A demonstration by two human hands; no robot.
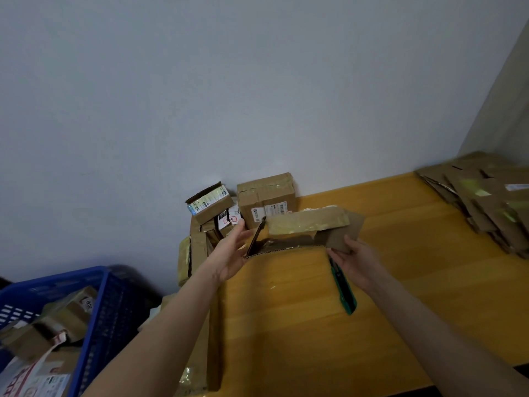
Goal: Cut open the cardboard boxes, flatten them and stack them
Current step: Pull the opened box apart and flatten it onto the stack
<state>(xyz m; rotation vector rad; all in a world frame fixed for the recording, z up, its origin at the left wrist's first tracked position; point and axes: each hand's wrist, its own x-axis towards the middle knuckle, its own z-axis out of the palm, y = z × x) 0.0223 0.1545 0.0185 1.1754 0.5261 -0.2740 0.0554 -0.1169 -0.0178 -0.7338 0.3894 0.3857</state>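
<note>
Over the middle of the yellow wooden surface point(300, 333) a person holds an open box point(307, 223) between both hands, its taped top flap standing up and a plain flap swung out to the right. From where I stand I cannot tell whether its bottom edge rests on the surface or hangs just above it.

The left hand point(230, 252) is against the left end of the box. Its fingers point(240, 228) are nearly straight and a little apart, with the thumb spread toward a dark flap seen edge-on.

The right hand point(356, 262) grips the right flap, thumb on top and the other fingers curled underneath. A green utility knife point(345, 290) sticks out below that same hand, pointing back toward the person, its upper end tucked under the palm. The blade is hidden.

Just behind the open box, against the grey wall point(257, 96), stands a sealed box point(266, 196) with a shipping label on its front. Beside it on the left, a small labelled box point(210, 203) sits tilted on a heap of other cartons.

At the far right of the surface, well apart from the hands, lies a stack of flattened cardboard point(492, 199), its sheets fanned and uneven.

Down at the lower left, off the surface, a blue basket point(100, 305) holds more cardboard boxes and packaging.
</note>
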